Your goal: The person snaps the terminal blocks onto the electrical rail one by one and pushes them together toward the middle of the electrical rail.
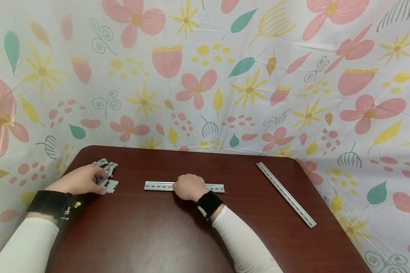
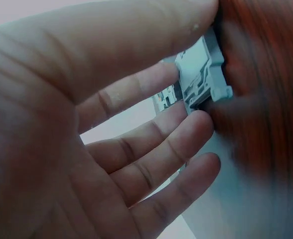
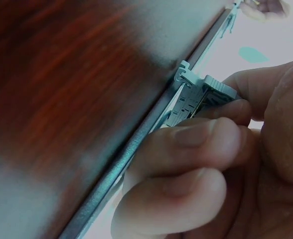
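In the head view my right hand (image 1: pixel 190 187) is over the middle of a short slotted metal DIN rail (image 1: pixel 158 186) lying crosswise on the table. The right wrist view shows it pinching a grey terminal block (image 3: pixel 221 89), whose hooked foot is at the rail's edge; whether it is clipped on I cannot tell. At the left, my left hand (image 1: pixel 80 180) reaches among several grey terminal blocks (image 1: pixel 112 186). In the left wrist view its thumb and spread fingers stand around one grey block (image 2: pixel 199 69), with no firm grip showing.
A longer slotted DIN rail (image 1: pixel 287 195) lies slantwise on the right of the dark brown table (image 1: pixel 140 235). Behind the table hangs a flower-patterned curtain (image 1: pixel 205 76), which also runs along both sides.
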The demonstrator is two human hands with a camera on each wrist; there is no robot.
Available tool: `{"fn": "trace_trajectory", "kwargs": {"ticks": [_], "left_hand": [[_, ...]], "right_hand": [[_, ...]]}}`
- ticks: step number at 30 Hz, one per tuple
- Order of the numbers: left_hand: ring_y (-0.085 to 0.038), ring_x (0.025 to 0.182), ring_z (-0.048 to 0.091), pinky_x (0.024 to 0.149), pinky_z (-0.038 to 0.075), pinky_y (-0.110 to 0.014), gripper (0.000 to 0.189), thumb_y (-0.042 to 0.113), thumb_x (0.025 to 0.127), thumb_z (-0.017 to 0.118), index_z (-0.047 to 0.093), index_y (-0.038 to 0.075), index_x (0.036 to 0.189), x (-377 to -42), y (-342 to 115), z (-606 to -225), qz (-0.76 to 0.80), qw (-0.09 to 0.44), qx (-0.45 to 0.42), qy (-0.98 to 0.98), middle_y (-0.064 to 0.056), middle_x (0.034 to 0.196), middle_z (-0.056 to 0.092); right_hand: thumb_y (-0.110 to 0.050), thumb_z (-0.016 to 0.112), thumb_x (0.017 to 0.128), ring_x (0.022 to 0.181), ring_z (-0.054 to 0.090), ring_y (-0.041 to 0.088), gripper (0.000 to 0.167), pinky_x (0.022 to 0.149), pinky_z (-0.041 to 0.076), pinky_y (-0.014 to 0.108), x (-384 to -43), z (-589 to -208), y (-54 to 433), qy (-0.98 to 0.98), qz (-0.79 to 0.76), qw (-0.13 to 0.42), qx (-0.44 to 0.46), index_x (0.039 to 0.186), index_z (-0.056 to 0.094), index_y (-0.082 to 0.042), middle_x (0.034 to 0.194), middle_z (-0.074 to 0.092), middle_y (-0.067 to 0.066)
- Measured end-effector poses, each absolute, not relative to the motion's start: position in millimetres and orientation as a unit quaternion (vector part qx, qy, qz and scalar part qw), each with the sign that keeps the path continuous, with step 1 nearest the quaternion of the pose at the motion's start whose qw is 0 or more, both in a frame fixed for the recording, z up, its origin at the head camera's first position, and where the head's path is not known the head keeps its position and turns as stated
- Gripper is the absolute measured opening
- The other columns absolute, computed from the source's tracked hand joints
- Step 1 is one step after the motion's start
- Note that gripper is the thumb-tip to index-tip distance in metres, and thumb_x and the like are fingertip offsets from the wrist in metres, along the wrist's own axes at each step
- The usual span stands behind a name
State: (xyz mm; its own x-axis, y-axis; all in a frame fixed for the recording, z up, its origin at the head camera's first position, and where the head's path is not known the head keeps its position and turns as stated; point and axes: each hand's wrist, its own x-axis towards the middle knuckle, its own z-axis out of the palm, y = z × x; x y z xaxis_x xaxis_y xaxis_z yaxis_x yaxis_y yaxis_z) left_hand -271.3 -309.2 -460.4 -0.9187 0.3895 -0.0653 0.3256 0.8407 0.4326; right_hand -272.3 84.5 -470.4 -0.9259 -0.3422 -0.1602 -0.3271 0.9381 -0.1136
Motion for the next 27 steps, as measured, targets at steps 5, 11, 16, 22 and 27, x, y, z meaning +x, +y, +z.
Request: {"fn": "trace_trajectory", "kwargs": {"ticks": [5,11,16,22,27], "left_hand": [[-0.027,0.092,0.067,0.082,0.058,-0.049,0.057,0.022,0.077,0.102,0.077,-0.004,0.121,-270.3,-310.9,-459.5,0.216,0.080,0.199,0.953,-0.012,0.107,0.072],[-0.026,0.090,0.067,0.081,0.058,-0.048,0.054,0.013,0.077,0.098,0.076,-0.006,0.123,-269.8,-312.0,-459.0,0.211,0.077,0.200,0.954,-0.013,0.108,0.072],[-0.020,0.084,0.062,0.077,0.055,-0.043,0.049,0.014,0.078,0.094,0.077,-0.004,0.120,-271.2,-310.2,-459.1,0.207,0.078,0.193,0.956,-0.009,0.105,0.072],[-0.017,0.080,0.062,0.075,0.056,-0.042,0.053,0.016,0.078,0.092,0.075,-0.011,0.121,-270.9,-309.5,-458.3,0.191,0.076,0.200,0.958,-0.012,0.104,0.073],[-0.016,0.079,0.059,0.074,0.054,-0.040,0.047,0.017,0.079,0.090,0.078,-0.008,0.117,-269.2,-305.5,-457.3,0.190,0.068,0.205,0.958,-0.008,0.102,0.072]], "right_hand": [[-0.035,0.055,0.113,0.075,0.065,0.018,0.041,0.063,0.057,0.044,-273.1,-471.8,84.8,0.981,-0.037,0.087,-0.170,0.083,0.075,-0.017,0.091,0.074,0.004],[-0.034,0.055,0.113,0.073,0.064,0.018,0.042,0.062,0.057,0.044,-272.7,-471.6,85.0,0.981,-0.039,0.087,-0.169,0.083,0.076,-0.016,0.089,0.073,0.004],[-0.035,0.055,0.114,0.073,0.064,0.018,0.041,0.061,0.057,0.043,-271.4,-469.9,84.4,0.981,-0.038,0.089,-0.167,0.084,0.077,-0.015,0.090,0.074,0.004],[-0.035,0.055,0.115,0.072,0.064,0.018,0.043,0.061,0.056,0.042,-269.9,-469.0,84.5,0.981,-0.040,0.089,-0.170,0.082,0.076,-0.016,0.089,0.074,0.004],[-0.035,0.054,0.115,0.074,0.065,0.018,0.043,0.061,0.057,0.043,-270.0,-469.8,85.0,0.981,-0.042,0.087,-0.169,0.083,0.076,-0.016,0.091,0.074,0.004]]}}
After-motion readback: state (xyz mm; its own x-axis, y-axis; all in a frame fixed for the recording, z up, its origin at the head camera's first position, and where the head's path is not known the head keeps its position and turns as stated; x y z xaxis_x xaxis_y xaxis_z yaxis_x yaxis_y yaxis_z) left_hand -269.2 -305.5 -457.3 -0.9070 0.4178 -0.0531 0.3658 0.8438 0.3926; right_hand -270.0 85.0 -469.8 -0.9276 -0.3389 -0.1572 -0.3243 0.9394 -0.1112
